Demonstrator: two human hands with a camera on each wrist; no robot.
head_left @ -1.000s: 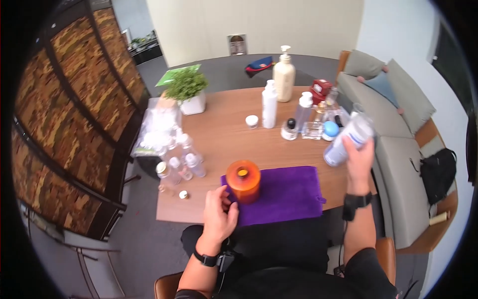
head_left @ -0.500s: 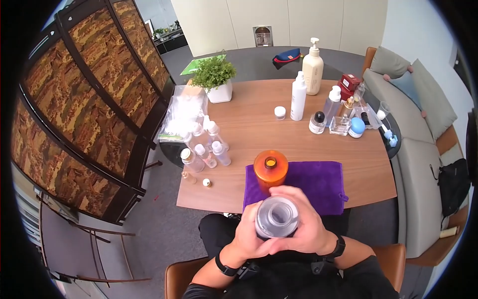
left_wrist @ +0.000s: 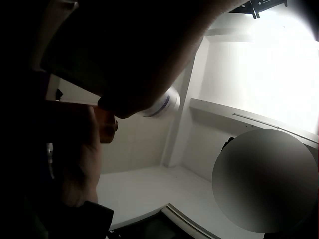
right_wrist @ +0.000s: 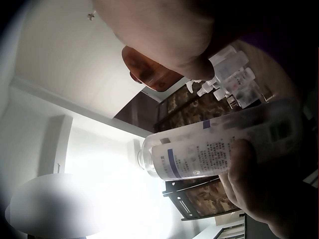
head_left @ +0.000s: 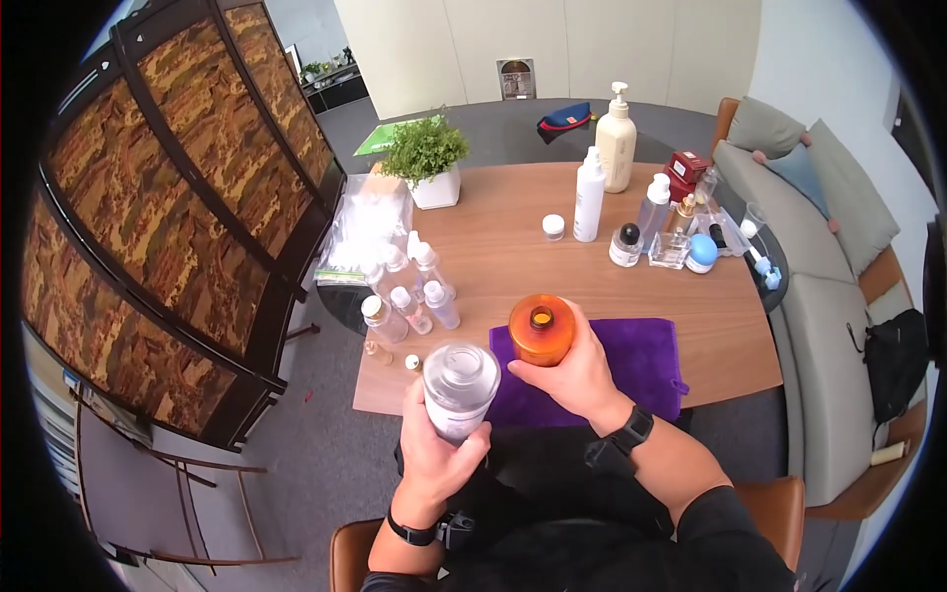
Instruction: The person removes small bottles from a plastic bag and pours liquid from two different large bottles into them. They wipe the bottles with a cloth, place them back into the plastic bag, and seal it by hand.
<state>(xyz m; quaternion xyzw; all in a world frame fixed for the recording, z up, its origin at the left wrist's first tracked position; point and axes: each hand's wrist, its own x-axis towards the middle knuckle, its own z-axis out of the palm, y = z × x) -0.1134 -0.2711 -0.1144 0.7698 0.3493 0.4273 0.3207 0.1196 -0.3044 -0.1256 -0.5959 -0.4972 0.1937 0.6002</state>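
The left hand (head_left: 440, 456) grips a clear, uncapped bottle (head_left: 461, 380) with a printed label, held upright near the table's front edge. Its printed text and blue bars show in the right wrist view, on the bottle (right_wrist: 199, 152) with the left hand's fingers (right_wrist: 241, 164) around it. The right hand (head_left: 584, 375) holds an orange bottle (head_left: 542, 340) with an open neck, over the left part of a purple towel (head_left: 641, 360). The left wrist view is dark; part of the orange bottle (left_wrist: 107, 124) shows there. Whether the orange bottle touches the towel cannot be told.
Several small clear bottles (head_left: 385, 321) and a small white cap (head_left: 412, 363) stand at left, with plastic bags (head_left: 360, 227) and a potted plant (head_left: 429, 158) behind. A white spray bottle (head_left: 589, 202), a cream pump bottle (head_left: 617, 148) and cosmetics (head_left: 669, 250) stand at back right.
The clear bottle came from the right into both hands, then moved left in the left hand alone. The right hand let go of it and took hold of the orange bottle.
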